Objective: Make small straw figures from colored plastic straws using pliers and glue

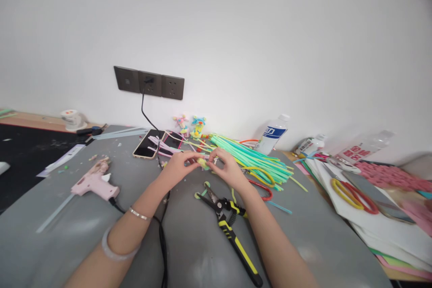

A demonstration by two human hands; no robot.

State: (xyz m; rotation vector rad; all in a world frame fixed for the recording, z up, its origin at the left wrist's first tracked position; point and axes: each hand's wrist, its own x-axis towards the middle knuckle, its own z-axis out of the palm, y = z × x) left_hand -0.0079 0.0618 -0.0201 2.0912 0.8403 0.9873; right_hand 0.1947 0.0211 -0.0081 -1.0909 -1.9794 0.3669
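Observation:
Between my two hands is a small fuzzy yellow-green piece (202,163), its exact shape too small to make out. My left hand (179,165) pinches it from the left with thumb and forefinger. From the right, my right hand (225,167) holds its other side in a similar pinch. Below the hands lie pruning shears (221,209) with black and yellow handles, jaws spread. Green and yellow pipe cleaners (256,162) lie in a bundle just beyond my right hand. Lilac pipe cleaners (165,146) rest across a phone (148,144) behind my left hand.
A pink glue gun (96,182) lies at left on the grey table (141,256), its black cord running under my left arm. Two small fuzzy figures (197,128) stand by the wall. A bottle (274,135) leans at right, near scissors (354,195) on paper sheets.

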